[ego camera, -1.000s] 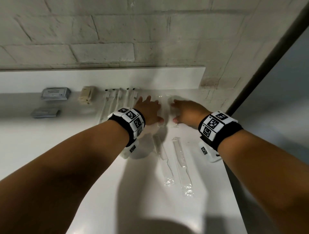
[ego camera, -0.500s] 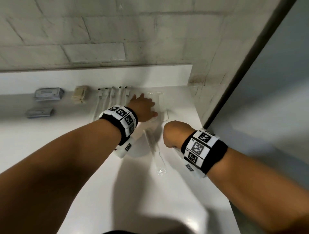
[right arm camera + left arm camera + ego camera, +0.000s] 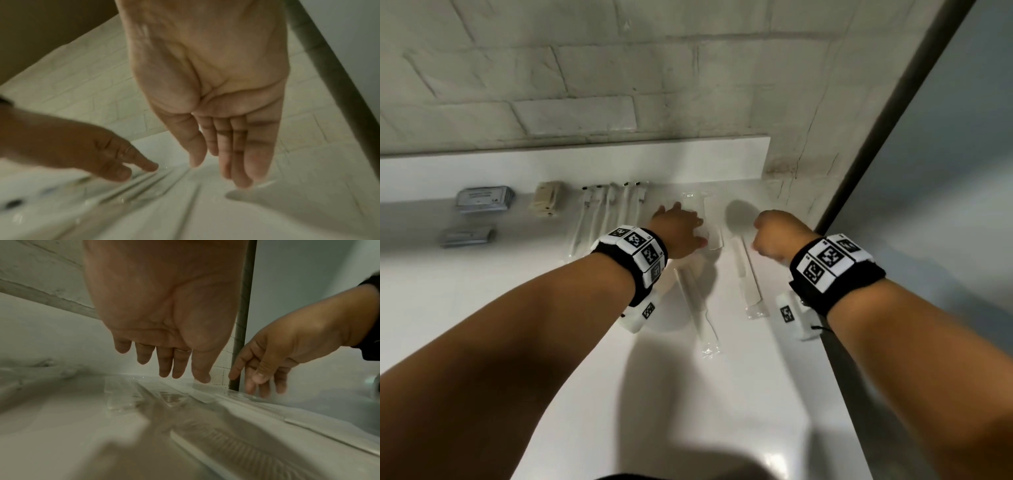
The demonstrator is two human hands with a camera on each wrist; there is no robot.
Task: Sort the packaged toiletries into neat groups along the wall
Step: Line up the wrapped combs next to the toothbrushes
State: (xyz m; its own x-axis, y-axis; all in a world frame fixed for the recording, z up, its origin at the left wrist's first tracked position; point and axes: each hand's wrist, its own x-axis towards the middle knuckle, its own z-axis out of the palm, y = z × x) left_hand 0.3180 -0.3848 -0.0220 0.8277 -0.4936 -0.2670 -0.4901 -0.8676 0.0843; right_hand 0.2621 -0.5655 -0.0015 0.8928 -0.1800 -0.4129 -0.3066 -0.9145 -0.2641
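The left hand lies flat with straight fingers on a wrapped comb near the back edge of the counter, and I think it presses the comb to keep it in its place against the wall. The right hand hangs just above the counter near the right edge; in its own wrist view the fingers are straight and relaxed and they hold nothing. Under it lies a second comb, apart from the first one and a little tilted, so it probably must be pushed up beside it. A third long packet lies lower, partly under the left wrist, well apart from the back edge; I cannot tell what is inside. Along the back edge the groups are already in a row: two grey packets towards the left, one behind the other, then a small beige box, then the toothbrushes laid side by side, and the combs come after them. This order keeps each kind together, so the remaining work seems to be only the two loose pieces in front.
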